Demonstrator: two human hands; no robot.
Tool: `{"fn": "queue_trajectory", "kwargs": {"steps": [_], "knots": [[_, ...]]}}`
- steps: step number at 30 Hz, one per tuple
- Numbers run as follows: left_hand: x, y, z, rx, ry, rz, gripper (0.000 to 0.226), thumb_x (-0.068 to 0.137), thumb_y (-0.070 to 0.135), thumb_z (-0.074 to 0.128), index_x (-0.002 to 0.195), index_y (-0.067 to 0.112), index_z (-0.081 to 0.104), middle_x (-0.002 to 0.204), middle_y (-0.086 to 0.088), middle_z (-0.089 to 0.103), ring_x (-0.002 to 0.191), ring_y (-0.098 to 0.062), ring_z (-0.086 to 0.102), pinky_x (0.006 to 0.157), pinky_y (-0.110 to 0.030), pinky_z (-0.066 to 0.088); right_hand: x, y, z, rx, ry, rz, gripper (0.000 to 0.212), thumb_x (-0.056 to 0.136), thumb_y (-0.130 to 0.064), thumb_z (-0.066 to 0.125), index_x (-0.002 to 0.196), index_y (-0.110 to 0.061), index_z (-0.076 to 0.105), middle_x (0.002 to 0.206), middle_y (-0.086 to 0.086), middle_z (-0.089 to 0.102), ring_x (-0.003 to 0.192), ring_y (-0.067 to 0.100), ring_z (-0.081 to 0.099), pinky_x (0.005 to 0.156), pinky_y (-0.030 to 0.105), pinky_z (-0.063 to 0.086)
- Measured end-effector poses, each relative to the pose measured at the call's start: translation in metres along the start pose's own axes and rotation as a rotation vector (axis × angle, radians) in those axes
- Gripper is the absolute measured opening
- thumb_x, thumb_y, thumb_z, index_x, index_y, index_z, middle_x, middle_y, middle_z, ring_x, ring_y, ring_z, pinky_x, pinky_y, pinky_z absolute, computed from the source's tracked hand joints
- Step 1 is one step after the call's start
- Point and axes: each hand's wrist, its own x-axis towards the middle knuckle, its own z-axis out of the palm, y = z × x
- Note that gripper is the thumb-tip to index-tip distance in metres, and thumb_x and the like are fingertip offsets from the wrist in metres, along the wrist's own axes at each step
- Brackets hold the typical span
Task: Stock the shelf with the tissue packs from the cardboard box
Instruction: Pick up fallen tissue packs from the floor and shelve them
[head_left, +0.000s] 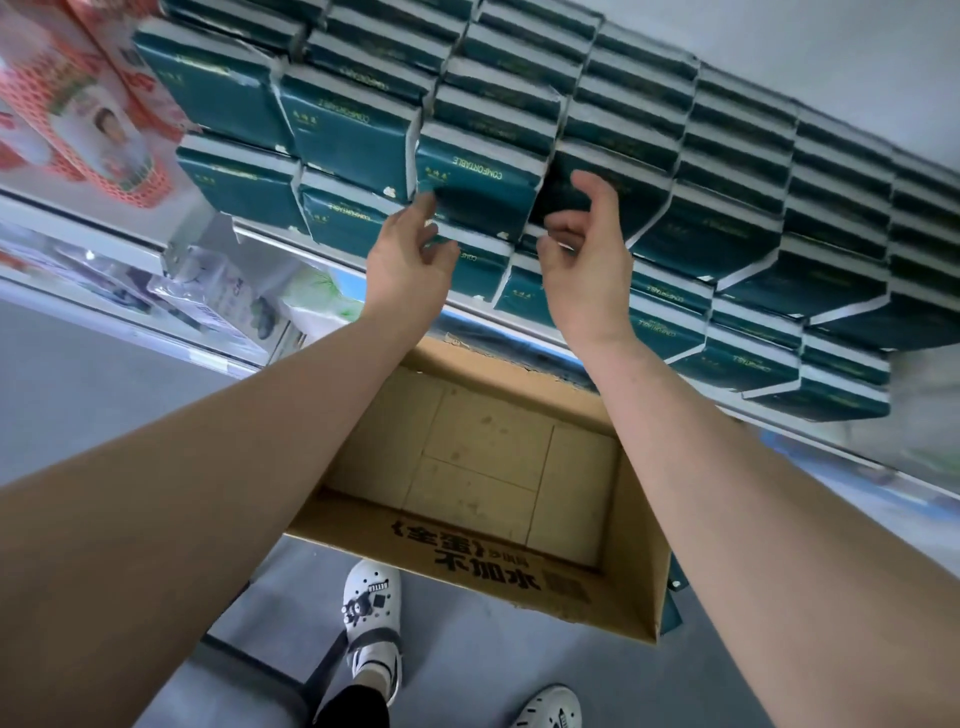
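Both hands are up at the shelf (311, 253). Left hand (410, 254) is pinching the lower corner of a green tissue pack (483, 176) in the front row. Right hand (587, 254) is sitting half-curled at the pack's right edge, grip unclear. Cardboard box (467, 566) is lying empty below. Judgement: be pushing it in square, flush with neighbours, not jolting the stack.

Worn on the person's head, the wide-angle camera looks forward and steeply down along both outstretched forearms (311, 415), close up to the shelf (275, 242) of tissue packs (753, 249) slanting across the top, with the cardboard box (467, 561) and shoes (371, 608) on the floor (467, 675) below.
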Motion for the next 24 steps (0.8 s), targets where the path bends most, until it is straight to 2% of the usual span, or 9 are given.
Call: {"fn": "queue_trajectory", "kwargs": {"steps": [3,6,8,11,14,17,18,22,24], "knots": [[-0.020,0.005,0.012,0.040,0.003,0.026,0.043,0.096,0.017,0.054,0.137,0.026,0.050,0.133,0.008,0.054,0.114,0.001,0.054,0.091,-0.011,0.042,-0.016,0.011,-0.013,0.030,0.009,0.011,0.048,0.093,0.000,0.057,0.138,-0.016,0.048,0.102,0.003,0.064,0.095,0.014,0.063,0.089,0.028,0.054],[-0.044,0.005,0.036,0.056,-0.036,0.050,0.035,0.094,0.017,0.057,0.127,0.027,0.059,0.121,0.009,0.061,0.106,-0.001,0.058,0.090,-0.014,0.046,-0.040,0.029,-0.032,0.051,0.025,0.023,0.041,0.092,0.001,0.058,0.129,-0.015,0.056,0.100,0.003,0.064,0.092,0.015,0.061,0.085,0.027,0.053],[-0.064,0.005,0.059,0.070,-0.084,0.060,0.031,0.094,0.017,0.058,0.123,0.026,0.061,0.116,0.011,0.063,0.103,-0.002,0.059,0.086,-0.011,0.046,-0.059,0.046,-0.051,0.037,0.036,0.033,0.038,0.091,0.000,0.059,0.125,-0.015,0.059,0.099,0.002,0.064,0.091,0.015,0.061,0.082,0.025,0.053],[-0.099,0.005,0.101,0.068,-0.152,0.054,0.028,0.093,0.017,0.058,0.120,0.025,0.063,0.110,0.012,0.065,0.097,-0.002,0.061,0.085,-0.017,0.048,-0.093,0.080,-0.089,-0.001,0.058,0.061,0.033,0.093,-0.004,0.061,0.124,-0.015,0.060,0.102,0.001,0.065,0.094,0.013,0.062,0.082,0.024,0.053],[-0.139,0.009,0.146,0.036,-0.226,0.056,0.027,0.093,0.013,0.059,0.118,0.021,0.064,0.109,0.009,0.066,0.096,-0.002,0.061,0.082,-0.008,0.045,-0.129,0.120,-0.131,0.000,0.089,0.086,0.030,0.092,-0.004,0.062,0.120,-0.014,0.062,0.103,0.001,0.065,0.096,0.015,0.063,0.084,0.027,0.054],[-0.187,0.011,0.198,0.053,-0.320,0.063,0.027,0.093,0.013,0.060,0.118,0.021,0.064,0.108,0.009,0.066,0.094,0.001,0.060,0.082,-0.003,0.043,-0.173,0.164,-0.177,0.005,0.144,0.165,0.031,0.091,-0.001,0.062,0.119,-0.012,0.063,0.100,-0.002,0.065,0.092,0.014,0.064,0.079,0.015,0.050],[-0.203,0.011,0.218,0.060,-0.354,0.066,0.027,0.092,0.013,0.060,0.117,0.022,0.064,0.106,0.010,0.066,0.093,0.003,0.060,0.082,-0.003,0.042,-0.189,0.179,-0.194,0.020,0.170,0.225,0.033,0.090,-0.001,0.062,0.120,-0.015,0.062,0.095,-0.005,0.064,0.090,0.014,0.064,0.077,0.015,0.051],[-0.267,0.003,0.300,0.071,-0.470,0.044,0.025,0.091,0.009,0.060,0.110,0.025,0.064,0.100,0.011,0.067,0.084,0.009,0.058,0.084,-0.010,0.045,-0.256,0.243,-0.252,0.061,0.236,0.407,0.040,0.087,-0.002,0.060,0.120,-0.024,0.060,0.089,-0.005,0.061,0.081,0.013,0.062,0.084,0.039,0.056],[-0.296,-0.003,0.335,0.067,-0.523,0.024,0.029,0.091,0.006,0.058,0.114,0.021,0.064,0.103,0.009,0.067,0.083,0.011,0.058,0.084,-0.009,0.045,-0.286,0.271,-0.275,0.056,0.258,0.462,0.040,0.086,-0.003,0.061,0.120,-0.023,0.059,0.089,-0.002,0.062,0.078,0.015,0.062,0.084,0.044,0.055]]}}
